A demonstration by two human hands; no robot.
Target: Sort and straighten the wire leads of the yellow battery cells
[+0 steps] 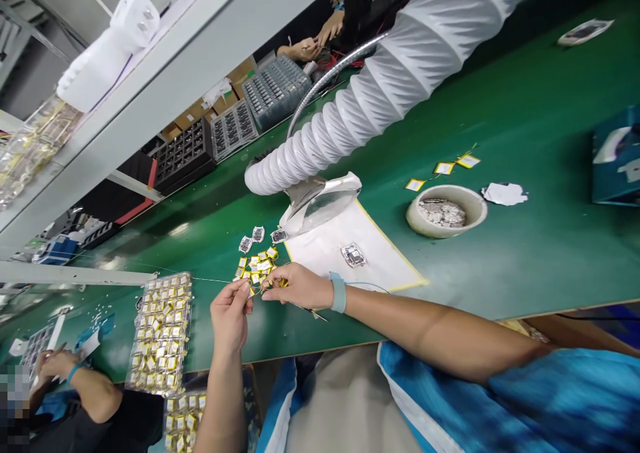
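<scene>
My left hand [231, 316] pinches a small yellow-edged battery [252, 292] between thumb and forefinger. Close beside it, my right hand [299, 285], with a blue strap on its wrist, has its fingers pressed together near the battery's thin wires; what they grip is too small to make out. A slim dark pointed tool [315, 314] shows below the right hand; whether that hand holds it I cannot tell. Just beyond my fingers lies a pile of similar batteries [260, 264]. Several small circuit boards in pale frames [258, 234] lie behind the pile.
A white sheet [385, 253] bears one framed board [353, 255] under a hooded white duct hose [340, 120]. Rightward are a round bowl [415, 221] of silvery pieces and loose batteries [444, 168]. A battery-filled clear tray [160, 326] stands left, near a co-worker's hands [59, 363].
</scene>
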